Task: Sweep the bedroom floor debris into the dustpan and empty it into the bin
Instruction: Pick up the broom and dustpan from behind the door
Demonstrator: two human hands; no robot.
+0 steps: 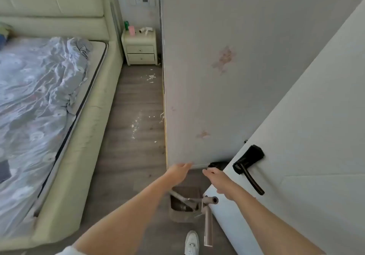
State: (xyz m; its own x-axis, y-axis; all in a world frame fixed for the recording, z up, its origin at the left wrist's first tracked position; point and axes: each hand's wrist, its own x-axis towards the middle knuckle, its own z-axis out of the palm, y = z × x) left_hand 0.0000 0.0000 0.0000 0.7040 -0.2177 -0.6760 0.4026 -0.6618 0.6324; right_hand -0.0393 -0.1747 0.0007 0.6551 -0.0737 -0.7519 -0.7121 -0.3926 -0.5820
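Head view showed the fingers of the left hand stretched out and loose at lower centre, holding nothing, and the fingers of the right hand just as slack a little to the right, also holding nothing; both hung in the air above the floor, apart from each other and reaching toward something dark at the foot of the wall that I could not make out. Below them, at the bottom centre, stood the bin, open-topped, with the dustpan propped inside it and the handle of what was likely the broom leaning beside it against the door. What else lay in the bin was too dark to tell. The debris was scattered white on the floor at mid-frame beside the bed, with a second patch further up, before the nightstand. Nothing seemed swept yet. The risk, as I judged it: pulling the dustpan out carelessly could tip the bin, or nudging the door could topple the handle.
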